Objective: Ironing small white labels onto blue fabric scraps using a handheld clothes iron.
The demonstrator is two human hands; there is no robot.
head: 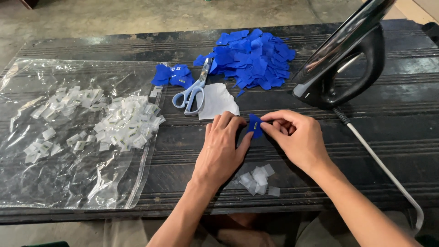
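— Blue cloth, a small folded bit (254, 126), sits pinched between both hands over the dark wooden table (393, 132), a little nearer its front edge than the middle.

— How are the hands on it?

— The left hand (222, 151) lies palm down with its fingertips pressed to the left side of the blue bit; the right hand (297, 137) nips the right side between thumb and forefinger, other fingers curled in. Both are grasping that same piece.

— What lies close by?

— Just under the hands, toward the front edge, a small cluster of clear plastic pieces (258, 179). Just behind the left hand, a white scrap (217, 101), and touching its left side a pair of pale blue-handled scissors (194, 91), blades pointing to the back edge.

— And further off?

— A big heap of blue cloth pieces (254, 57) near the back edge, with a few loose blue ones (171, 75) left of the scissors. A black iron (343, 59) stands tilted up at the right, its pale cord (382, 167) running off toward the front right corner. Over the left end spreads a clear plastic bag (68, 174) with many white clips (114, 123) scattered on it.
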